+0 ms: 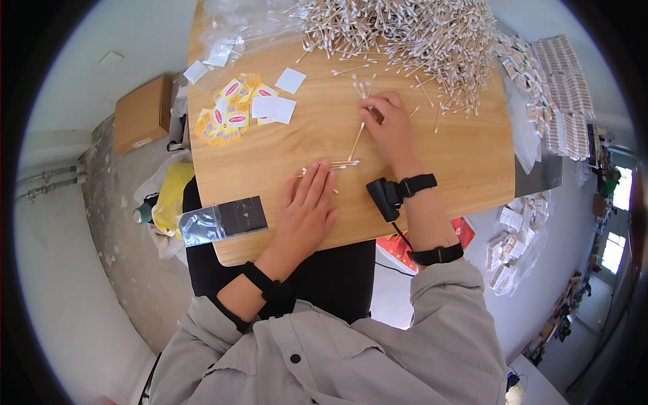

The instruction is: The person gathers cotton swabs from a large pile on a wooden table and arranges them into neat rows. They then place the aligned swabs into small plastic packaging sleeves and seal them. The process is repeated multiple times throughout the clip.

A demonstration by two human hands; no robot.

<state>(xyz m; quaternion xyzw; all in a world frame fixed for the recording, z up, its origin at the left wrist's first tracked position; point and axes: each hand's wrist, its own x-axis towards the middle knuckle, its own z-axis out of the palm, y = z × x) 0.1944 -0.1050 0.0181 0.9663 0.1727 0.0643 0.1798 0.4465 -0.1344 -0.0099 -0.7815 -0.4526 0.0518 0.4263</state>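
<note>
My left hand (pixel 307 209) lies flat with its fingers stretched out, over a few cotton swabs (pixel 343 164) whose tips show past the fingertips on both sides. My right hand (pixel 393 131) is closed, and blurred white tips of cotton swabs stick up beyond its fingers; how many it holds I cannot tell. One loose swab (pixel 356 142) slants across the wood between the two hands. Farther off, at the back right, a large heap of cotton swabs (pixel 418 40) spreads over the table, with strays along its near edge.
On the wooden table (pixel 466 158), yellow-and-white printed packets (pixel 236 108) and white square cards (pixel 290 80) lie left, near clear plastic film (pixel 253 23). A clear-and-dark plastic bag (pixel 223 221) overhangs the front-left edge. Packed swab bundles (pixel 563 94) stand right; a cardboard box (pixel 143 113) sits left.
</note>
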